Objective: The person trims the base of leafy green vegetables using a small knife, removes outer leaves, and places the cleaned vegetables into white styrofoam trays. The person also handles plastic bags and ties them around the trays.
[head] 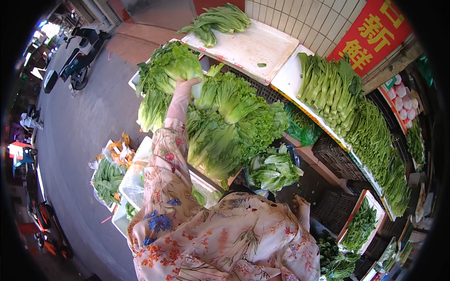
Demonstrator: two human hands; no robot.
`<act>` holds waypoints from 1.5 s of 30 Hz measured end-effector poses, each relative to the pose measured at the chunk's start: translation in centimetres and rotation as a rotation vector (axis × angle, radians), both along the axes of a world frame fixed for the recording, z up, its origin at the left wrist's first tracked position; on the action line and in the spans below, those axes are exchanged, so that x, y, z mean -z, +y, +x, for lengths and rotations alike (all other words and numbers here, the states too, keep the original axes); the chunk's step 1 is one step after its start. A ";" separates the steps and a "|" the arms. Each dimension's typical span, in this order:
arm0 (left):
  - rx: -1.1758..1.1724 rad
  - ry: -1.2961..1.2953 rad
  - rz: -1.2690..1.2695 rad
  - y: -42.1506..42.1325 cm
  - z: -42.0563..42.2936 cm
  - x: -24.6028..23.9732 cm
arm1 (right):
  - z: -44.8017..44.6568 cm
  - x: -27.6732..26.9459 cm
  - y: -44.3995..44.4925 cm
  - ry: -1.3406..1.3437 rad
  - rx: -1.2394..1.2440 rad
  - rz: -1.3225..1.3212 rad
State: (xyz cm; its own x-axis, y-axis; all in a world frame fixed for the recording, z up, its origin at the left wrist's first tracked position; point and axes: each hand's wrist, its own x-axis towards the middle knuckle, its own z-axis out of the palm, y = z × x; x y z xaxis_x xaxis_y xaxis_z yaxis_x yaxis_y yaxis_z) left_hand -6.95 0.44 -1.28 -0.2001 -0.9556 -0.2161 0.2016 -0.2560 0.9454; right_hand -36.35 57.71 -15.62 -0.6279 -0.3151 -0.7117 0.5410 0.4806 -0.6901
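Observation:
My left hand (pixel 187 85) reaches forward and is closed around the pale base of a leaf lettuce head (pixel 184 63). That head lies over other greens at the far left of a large lettuce pile (pixel 235 119). A thin, pale sleeve cover wraps the wrist and part of the hand. Low at my right side hangs my right hand (pixel 301 207), partly hidden by my flowered garment; nothing shows in it, and its fingers are not clear. Close by it, a dark-lined container holds loose lettuce leaves (pixel 274 167).
A white foam board (pixel 249 45) bears a bunch of leafy stems (pixel 225 21). Stalked greens (pixel 327 91) line another white tray on the right. Black crates (pixel 337 158) stand below. Bagged green vegetables (pixel 109 179) sit at left, beside the road (pixel 77 140) with a parked scooter (pixel 75 59).

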 end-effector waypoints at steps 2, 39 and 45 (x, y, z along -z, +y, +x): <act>-0.035 -0.275 -0.085 -4.4 2.0 2.2 | 0.3 0.1 0.0 -0.008 0.053 0.018; 0.725 -1.432 -0.787 9.2 -10.5 5.1 | 1.0 1.4 -1.5 0.022 -0.081 0.175; 0.453 -1.510 -0.550 2.4 -11.6 7.1 | 0.9 2.3 -0.5 0.075 -0.101 0.240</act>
State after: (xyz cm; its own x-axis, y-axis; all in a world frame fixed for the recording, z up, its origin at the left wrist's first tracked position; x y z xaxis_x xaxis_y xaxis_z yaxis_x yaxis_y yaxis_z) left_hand -18.57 2.88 -8.40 -0.4018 -0.9049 -0.1403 -0.9067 0.3717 0.1995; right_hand -35.41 57.19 -17.91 -0.6555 -0.2069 -0.7263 0.4338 0.6842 -0.5863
